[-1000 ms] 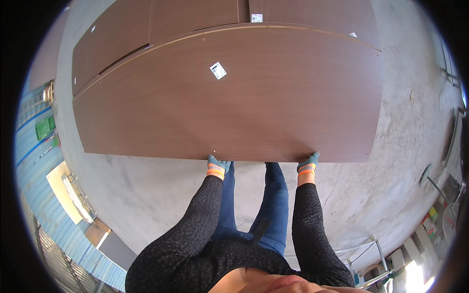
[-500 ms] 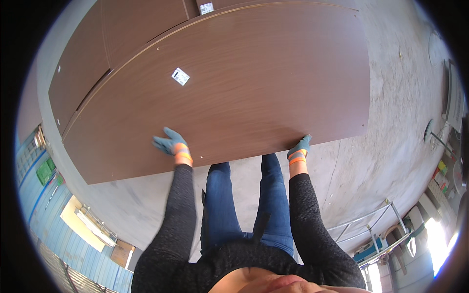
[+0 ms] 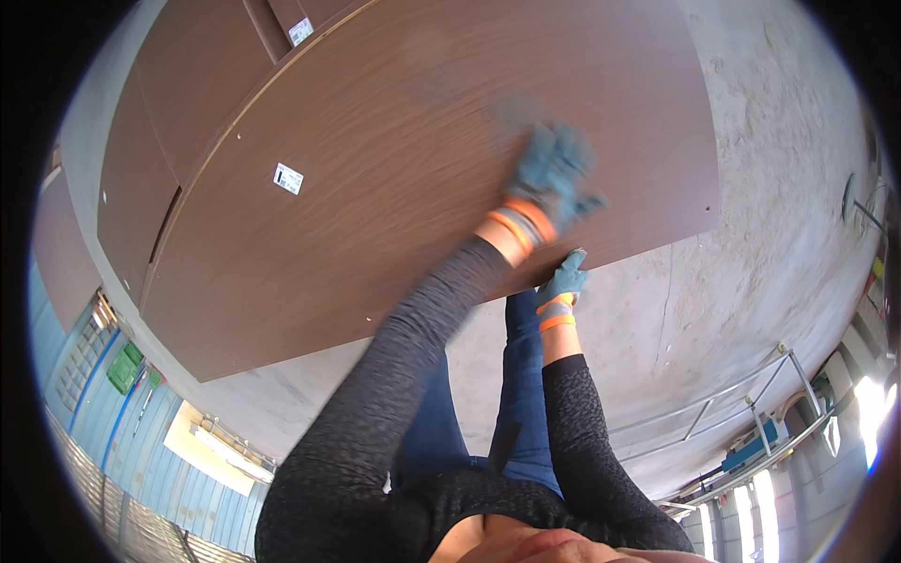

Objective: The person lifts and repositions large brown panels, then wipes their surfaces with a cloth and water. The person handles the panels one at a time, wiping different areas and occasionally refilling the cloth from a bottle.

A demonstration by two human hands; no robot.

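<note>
Flat on the concrete floor [image 3: 751, 281] lies a big brown panel [image 3: 404, 169], and both gloved hands meet it at its near edge. Left hand [image 3: 552, 178], motion-blurred, lies spread on top of the panel's face, just in from that edge, its arm crossing over from the person's left. Right hand [image 3: 563, 280] sits just below it, fingers curled onto the panel's near edge, pinching the rim; how tightly cannot be told. The two hands are close together, near the panel's right end.

A small white sticker [image 3: 288, 178] is stuck on the panel's face, well to the left of the hands. Beyond the panel's far side lie more brown boards [image 3: 202, 84], one bearing another white label [image 3: 300, 31]. Right of the panel, the floor is bare grey concrete, rough and stained; nothing stands between hands and panel.

The panel is a thin rectangular sheet with a dark wood-grain finish and a few small drilled holes. The gloves are blue-green knit with orange cuffs; the sleeves are dark speckled fabric.
</note>
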